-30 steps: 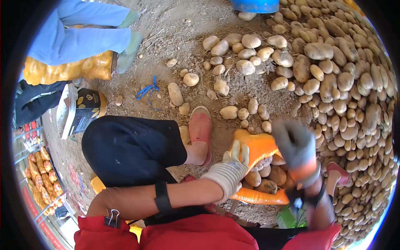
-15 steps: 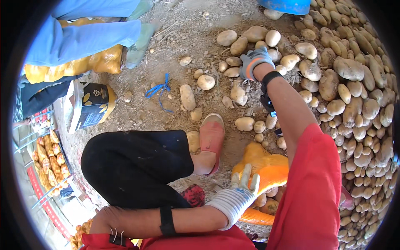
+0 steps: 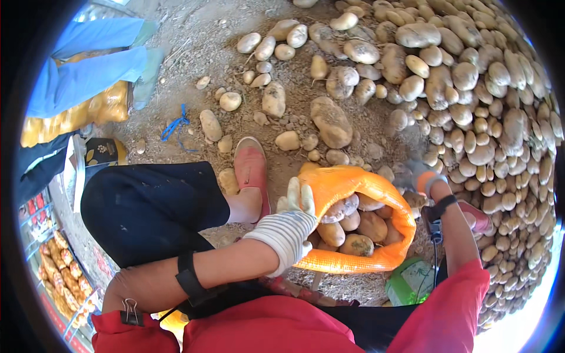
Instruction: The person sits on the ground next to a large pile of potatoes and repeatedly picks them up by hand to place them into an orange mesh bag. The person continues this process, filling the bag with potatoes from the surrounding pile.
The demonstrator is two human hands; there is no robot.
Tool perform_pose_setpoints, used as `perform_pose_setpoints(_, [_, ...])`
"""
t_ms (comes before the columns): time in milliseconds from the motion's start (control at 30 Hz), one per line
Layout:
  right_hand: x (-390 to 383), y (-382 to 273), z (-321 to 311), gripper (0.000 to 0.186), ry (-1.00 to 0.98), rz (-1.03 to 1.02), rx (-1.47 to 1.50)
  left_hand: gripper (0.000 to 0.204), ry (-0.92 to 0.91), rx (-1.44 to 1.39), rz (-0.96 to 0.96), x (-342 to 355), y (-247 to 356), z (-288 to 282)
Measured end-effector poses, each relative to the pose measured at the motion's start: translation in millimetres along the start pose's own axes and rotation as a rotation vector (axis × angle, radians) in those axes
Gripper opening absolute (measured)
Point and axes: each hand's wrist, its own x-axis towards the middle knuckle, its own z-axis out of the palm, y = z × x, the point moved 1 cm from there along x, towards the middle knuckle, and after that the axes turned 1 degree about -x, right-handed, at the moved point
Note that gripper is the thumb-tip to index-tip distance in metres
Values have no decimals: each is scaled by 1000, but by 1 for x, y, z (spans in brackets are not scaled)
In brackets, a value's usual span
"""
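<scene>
Right of centre, 1 orange mesh sack [image 3: 359, 262] of potatoes [image 3: 331, 234] is being steadied at its left edge by the left hand [image 3: 291, 220], apparently propping the mouth; fingers loosely extended, clasp uncertain. Beside the right rim, the right hand [image 3: 419, 177] is being blurred; finger spread, hold cannot be told.

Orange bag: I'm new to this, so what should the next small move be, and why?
If it holds nothing, which blur hides, the right hand should perhaps take one from the nearby potato pile, because the orange bag is open, with the left hand at its rim.
</scene>
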Motion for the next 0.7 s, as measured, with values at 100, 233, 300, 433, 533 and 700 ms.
perform_pose_setpoints(100, [-22,14,6,60,-48,42,164,34,-92,-22,8,13,-5,-2])
perform_pose_setpoints(233, [14,-81,-40,67,94,-233,554,32,-47,-75,-1,2,-2,3])
perform_pose_setpoints(300, [48,-129,-53,80,211,-353,316,30,2,-78,26,3,-4,7])
perform_pose_setpoints(433, [130,-177,-49,109,53,-83,64,27,-46,-127,23,9,-2,12])
perform_pose_setpoints(533, [133,-182,-65,67,-4,-239,-31,25,-22,-127,-1,7,-6,15])
perform_pose_setpoints(700, [88,-99,-61,78,238,-348,-30,28,-41,-80,46,10,-2,11])
